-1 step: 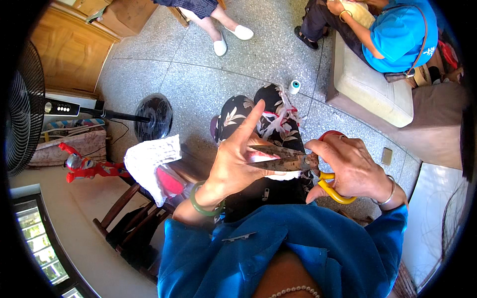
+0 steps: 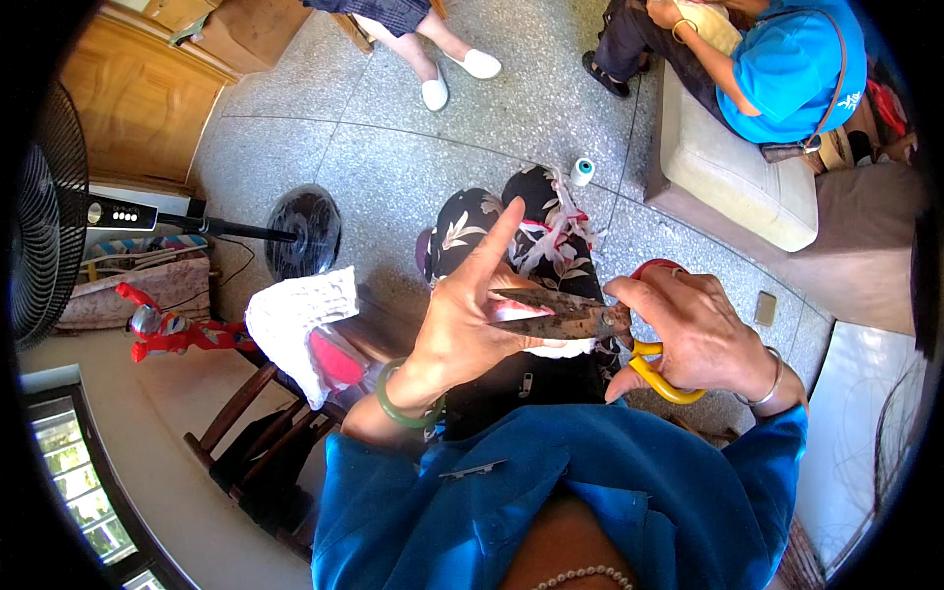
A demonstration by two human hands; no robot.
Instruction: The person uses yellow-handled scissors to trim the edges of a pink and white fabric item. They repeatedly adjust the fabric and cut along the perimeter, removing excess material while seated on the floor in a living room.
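Observation:
My right hand (image 2: 713, 329) is wrapped around the handles of a pair of scissors (image 2: 575, 322). One handle loop is yellow, the other red. The dark, worn blades stand apart and point left into my left hand (image 2: 452, 324). That hand has its index finger stretched out, while the other fingers hold a small pink and white cloth piece (image 2: 521, 310) between the blades. Much of the cloth is hidden behind fingers and blades. On my floral-trousered lap (image 2: 462, 221) lie torn white and red cloth scraps (image 2: 546, 241).
A white cloth (image 2: 295, 315) with a pink piece lies by a wooden chair (image 2: 241, 408) at left. Beyond it are a red toy figure (image 2: 187, 329) and a standing fan (image 2: 54, 216). A thread spool (image 2: 582, 172) stands on the floor. Another person sits on a beige sofa (image 2: 728, 157).

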